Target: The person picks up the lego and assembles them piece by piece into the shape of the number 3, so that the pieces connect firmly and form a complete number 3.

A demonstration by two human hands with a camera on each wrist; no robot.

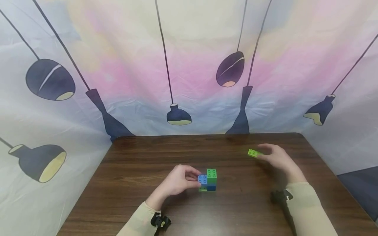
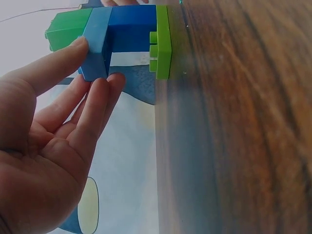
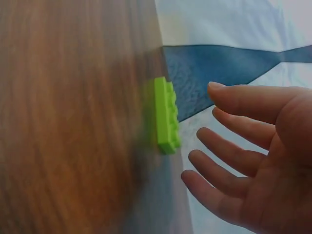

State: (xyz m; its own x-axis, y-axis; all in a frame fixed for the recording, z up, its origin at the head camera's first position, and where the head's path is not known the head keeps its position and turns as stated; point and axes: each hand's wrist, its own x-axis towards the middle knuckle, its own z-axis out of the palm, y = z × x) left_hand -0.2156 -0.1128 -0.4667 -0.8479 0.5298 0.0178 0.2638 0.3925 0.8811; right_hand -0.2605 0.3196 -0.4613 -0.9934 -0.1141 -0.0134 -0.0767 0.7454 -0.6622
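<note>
A small stack of toy building bricks stands on the table, in the middle of the head view. At its base is a flat lime brick [image 2: 164, 44], with a dark blue brick [image 2: 132, 28] above it. On top are a light blue brick [image 1: 202, 179] and a green brick [image 1: 211, 173]. My left hand [image 1: 180, 180] pinches the light blue brick between thumb and fingertips. To the right and farther back lies a separate flat lime brick [image 3: 165, 116], studs up. My right hand [image 1: 279, 160] is beside it, fingers spread and apart from it in the right wrist view.
The dark wood table [image 1: 133, 157] ends at a hanging cloth backdrop [image 1: 195, 82] printed with lamps, behind it and at the sides. A black wrist device [image 1: 160, 222] is strapped over the left sleeve, another [image 1: 280, 196] at the right one.
</note>
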